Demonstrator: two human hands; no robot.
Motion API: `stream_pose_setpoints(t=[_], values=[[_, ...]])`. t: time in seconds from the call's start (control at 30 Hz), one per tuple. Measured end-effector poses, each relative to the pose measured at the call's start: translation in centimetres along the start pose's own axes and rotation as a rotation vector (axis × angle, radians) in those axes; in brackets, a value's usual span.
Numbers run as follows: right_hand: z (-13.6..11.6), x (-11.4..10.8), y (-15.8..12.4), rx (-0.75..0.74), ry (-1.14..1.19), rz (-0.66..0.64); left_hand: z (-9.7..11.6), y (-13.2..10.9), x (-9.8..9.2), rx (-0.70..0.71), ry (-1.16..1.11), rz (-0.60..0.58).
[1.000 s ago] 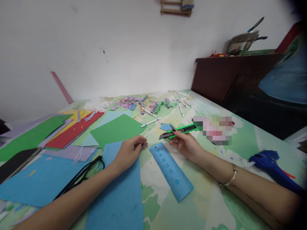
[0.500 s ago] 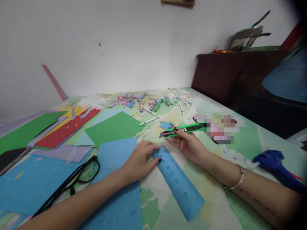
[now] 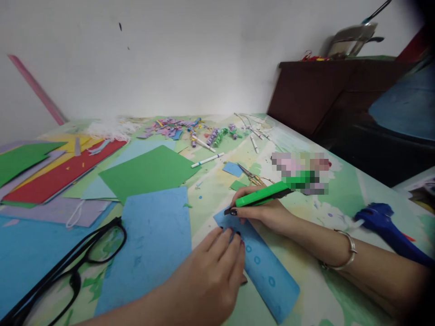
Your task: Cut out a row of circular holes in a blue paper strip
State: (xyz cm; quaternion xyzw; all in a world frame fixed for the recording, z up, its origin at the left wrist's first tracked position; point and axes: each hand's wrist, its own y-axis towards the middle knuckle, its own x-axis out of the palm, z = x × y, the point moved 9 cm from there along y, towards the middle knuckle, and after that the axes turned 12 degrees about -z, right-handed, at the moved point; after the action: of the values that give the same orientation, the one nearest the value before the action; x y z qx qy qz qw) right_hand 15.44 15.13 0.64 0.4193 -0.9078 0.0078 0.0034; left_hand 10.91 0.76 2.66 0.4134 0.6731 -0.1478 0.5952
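A blue strip [image 3: 268,267], looking like foam sheet or paper, lies slantwise on the table with a row of small rings drawn along it. My left hand [image 3: 217,267] holds it down, fingers bent together over its upper half and hiding some rings. In my right hand [image 3: 265,215] is a green utility knife [image 3: 258,195], gripped low like a pen. Its dark blade tip touches or nearly touches the strip's far end, just beyond my left fingertips. Gold-handled scissors [image 3: 253,174] lie behind my right hand, partly covered by it.
A blue sheet [image 3: 156,244] and black-framed glasses [image 3: 98,253] lie left. Green sheet [image 3: 149,172], red sheet [image 3: 74,174], white markers [image 3: 207,160] and paper scraps [image 3: 170,129] spread behind. A blue glue gun [image 3: 384,226] lies right; a pixelated object [image 3: 292,165] is nearby.
My right hand has brought the knife down to the strip's far end and turned it. My left hand has shifted from the strip's top edge onto its upper half. The view has tilted down slightly.
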Motion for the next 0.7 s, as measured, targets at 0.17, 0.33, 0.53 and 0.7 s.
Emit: stream_pose_setpoints(t=[0.17, 0.33, 0.53, 0.7], values=[[0.4, 0.2, 0.0, 0.050, -0.166, -0.133, 0.2, 0.0, 0.3, 0.018, -0.008, -0.057], [0.6, 0.4, 0.1, 0.072, -0.134, -0.228, -0.7, -0.5, 0.5, 0.026, -0.090, -0.051], [1.0, 0.5, 0.2, 0.144, -0.121, -0.353, -1.4, -1.1, 0.9, 0.020, -0.110, 0.023], [1.4, 0.3, 0.2, 0.188, -0.074, -0.422, -1.3, -1.4, 1.4, -0.017, -0.006, 0.071]])
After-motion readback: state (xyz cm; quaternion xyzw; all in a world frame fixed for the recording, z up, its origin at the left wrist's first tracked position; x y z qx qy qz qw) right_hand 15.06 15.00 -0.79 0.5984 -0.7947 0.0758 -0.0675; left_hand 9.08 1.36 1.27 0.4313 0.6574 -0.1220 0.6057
